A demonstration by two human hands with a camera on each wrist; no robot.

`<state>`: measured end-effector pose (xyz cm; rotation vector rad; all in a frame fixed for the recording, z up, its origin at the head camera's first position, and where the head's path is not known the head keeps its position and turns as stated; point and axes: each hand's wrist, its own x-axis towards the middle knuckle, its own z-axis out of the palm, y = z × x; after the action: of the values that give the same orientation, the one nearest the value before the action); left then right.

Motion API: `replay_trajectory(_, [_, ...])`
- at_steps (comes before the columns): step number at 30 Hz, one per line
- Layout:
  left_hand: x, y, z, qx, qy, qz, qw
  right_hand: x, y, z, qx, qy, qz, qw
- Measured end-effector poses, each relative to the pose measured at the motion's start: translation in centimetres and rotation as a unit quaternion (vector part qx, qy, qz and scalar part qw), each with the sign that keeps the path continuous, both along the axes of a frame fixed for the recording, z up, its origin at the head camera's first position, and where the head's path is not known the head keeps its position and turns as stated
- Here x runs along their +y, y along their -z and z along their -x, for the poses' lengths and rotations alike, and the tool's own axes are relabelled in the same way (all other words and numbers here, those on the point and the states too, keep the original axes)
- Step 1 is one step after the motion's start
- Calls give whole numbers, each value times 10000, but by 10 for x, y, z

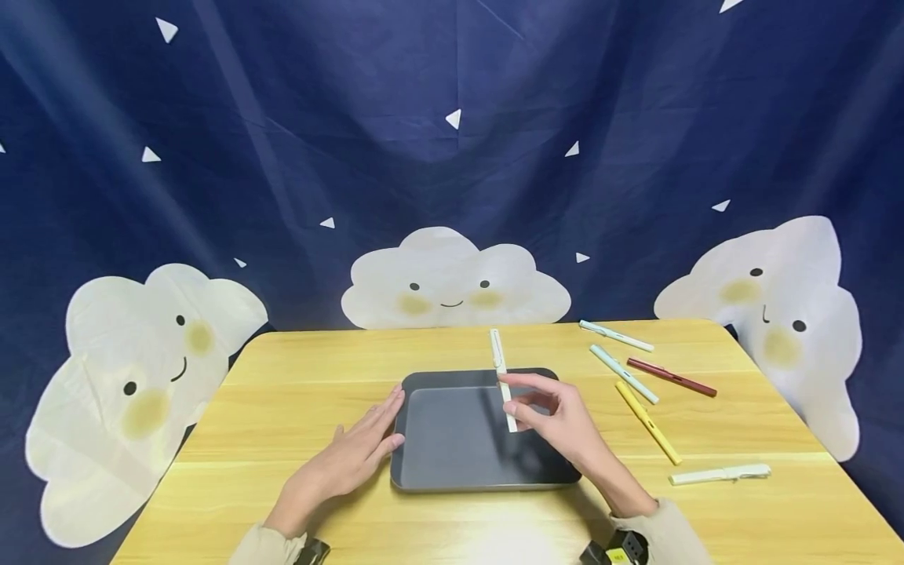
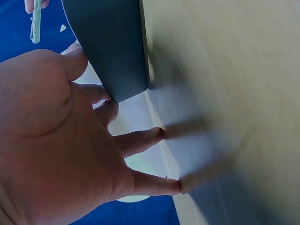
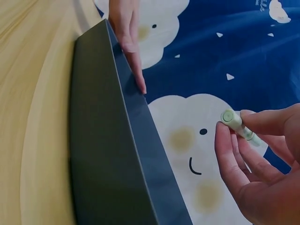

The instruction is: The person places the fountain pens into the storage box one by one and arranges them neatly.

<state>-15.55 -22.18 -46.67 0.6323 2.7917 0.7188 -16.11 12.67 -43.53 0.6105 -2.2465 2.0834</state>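
We hold a pen (image 1: 504, 390) in our right hand (image 1: 558, 412), pinched between thumb and fingers, and in the right wrist view one of its ends faces the camera. The pen hangs in the air above the right part of a dark grey tray (image 1: 452, 439), apart from it, its far end reaching over the back rim. Our left hand (image 1: 346, 459) lies against the left side of the tray with its fingers extended, touching the edge and gripping nothing. The tray sits on a wooden table (image 1: 282, 408). To its right we see five more pens lying loose: a pale pen (image 1: 617, 336) farthest back, then a blue pen (image 1: 625, 374), a red pen (image 1: 672, 377) beside it, a yellow pen (image 1: 648, 423) slanting toward us, and a white pen (image 1: 720, 474) nearest us. Behind the table hangs a navy cloth (image 1: 395, 118) with smiling clouds (image 1: 455, 267) and small white triangles.
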Motion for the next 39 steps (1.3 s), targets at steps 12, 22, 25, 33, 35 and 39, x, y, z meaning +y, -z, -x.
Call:
replay_trajectory(12, [-1, 2, -1, 30, 36, -2, 10000, -30, -1, -1, 17, -65, 144, 9999])
replay_trajectory(22, [-1, -1, 0, 36, 75, -21, 10000, -53, 12, -1, -142, -25, 164, 9998])
replay_trajectory(25, [-1, -1, 0, 52, 67, -11, 10000, -58, 17, -2, -209, -22, 179, 9996])
replay_trajectory(33, [-1, 0, 0, 148, 39, 16, 9999, -71, 28, -5, -448, 86, -56, 9989])
replay_trajectory(35, [-1, 0, 0, 131, 23, 20, 9999, -73, 30, -6, -511, 130, -102, 9986])
replay_trajectory(39, [-1, -1, -1, 98, 18, 9, 9999, -78, 34, -6, -640, 211, -120, 9977])
